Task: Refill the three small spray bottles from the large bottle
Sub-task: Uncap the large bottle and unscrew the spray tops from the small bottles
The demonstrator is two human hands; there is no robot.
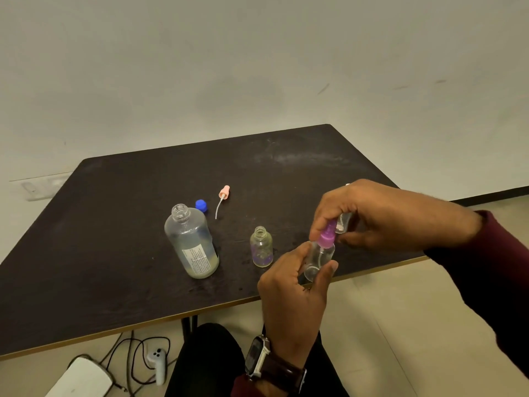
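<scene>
The large clear bottle (191, 242) stands uncapped on the dark table (114, 253), with pale liquid low inside. Its blue cap (201, 205) lies just behind it. Next to the cap lies a pink spray head (223, 193) with its tube. A small open spray bottle (261, 247) stands to the right of the large bottle. My left hand (292, 296) grips a second small clear bottle (317, 260) near the table's front edge. My right hand (380, 216) pinches that bottle's purple spray head (327, 235). A third small clear bottle (343, 222) shows partly behind my right fingers.
The table's front edge runs under my hands, with pale floor beyond to the right. Under the table lie cables (134, 359), a white controller (158, 362) and a white box (83, 379). A grey wall stands behind the table.
</scene>
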